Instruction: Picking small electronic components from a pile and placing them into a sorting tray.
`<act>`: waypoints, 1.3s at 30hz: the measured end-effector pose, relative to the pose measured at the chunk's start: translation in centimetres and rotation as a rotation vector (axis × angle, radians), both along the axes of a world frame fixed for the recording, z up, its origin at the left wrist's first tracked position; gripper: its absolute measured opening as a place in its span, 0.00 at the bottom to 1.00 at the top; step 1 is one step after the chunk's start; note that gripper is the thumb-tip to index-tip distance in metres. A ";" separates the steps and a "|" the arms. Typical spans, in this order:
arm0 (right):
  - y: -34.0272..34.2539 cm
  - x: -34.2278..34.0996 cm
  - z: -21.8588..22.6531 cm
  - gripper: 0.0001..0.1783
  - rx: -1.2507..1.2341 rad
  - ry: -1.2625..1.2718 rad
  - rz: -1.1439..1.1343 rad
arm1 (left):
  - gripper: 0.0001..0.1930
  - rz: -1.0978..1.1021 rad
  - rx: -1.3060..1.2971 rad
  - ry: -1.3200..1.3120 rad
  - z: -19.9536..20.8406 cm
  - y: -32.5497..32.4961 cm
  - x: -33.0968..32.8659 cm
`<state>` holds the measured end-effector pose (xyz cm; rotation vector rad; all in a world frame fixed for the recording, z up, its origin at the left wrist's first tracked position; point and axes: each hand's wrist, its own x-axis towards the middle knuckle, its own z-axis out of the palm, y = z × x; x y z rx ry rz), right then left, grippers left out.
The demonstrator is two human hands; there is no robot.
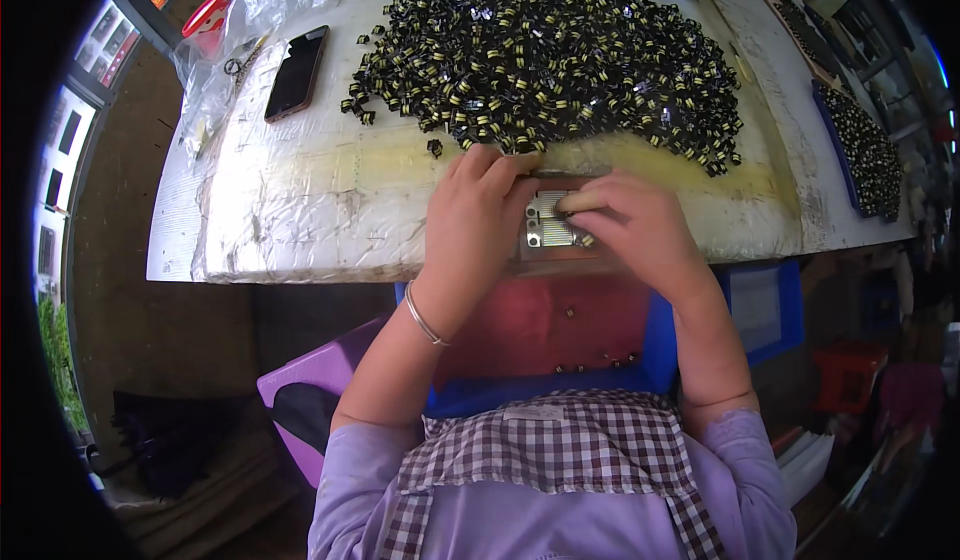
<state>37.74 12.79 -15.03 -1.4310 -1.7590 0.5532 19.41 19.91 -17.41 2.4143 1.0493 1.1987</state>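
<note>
The worktop [330, 200], wrapped in wrinkled film, carries the whole arrangement; a loose fold at its near edge could catch a sleeve or tip a small piece. On its far side spreads a heap of black-and-yellow components [560, 60], unconfined, whose near fringe reaches the left hand's fingertips; a careless wrist could drag pieces down among the work. Below the near edge sits a blue bin [660, 345] with a red lining, a few components scattered in it; a part knocked off the worktop would probably drop there or, missing it, to the floor. The left hand [475, 205] bends its fingers at the far left of the fixture, its grip hidden; the right hand [640, 225] brings thumb and forefinger close together over the right portion, though whether they pinch anything cannot be told. Between them lies the slotted metal fixture [548, 230], at the near edge; uneven pressure might shift it. Smallest, a single component [587, 241] beside the right fingertips could be brushed away.
</note>
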 end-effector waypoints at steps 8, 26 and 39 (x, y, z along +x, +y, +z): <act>0.2 0.1 0.2 0.09 -0.015 -0.064 0.011 | 0.11 0.046 -0.064 -0.018 -0.6 0.1 0.1; -3.0 0.6 -0.1 0.07 0.077 0.001 0.175 | 0.21 -0.054 -0.232 -0.071 0.1 -1.1 -0.7; -2.0 -4.2 1.2 0.22 0.632 -0.046 -0.229 | 0.37 -0.639 -0.538 -0.423 1.1 -4.1 -0.7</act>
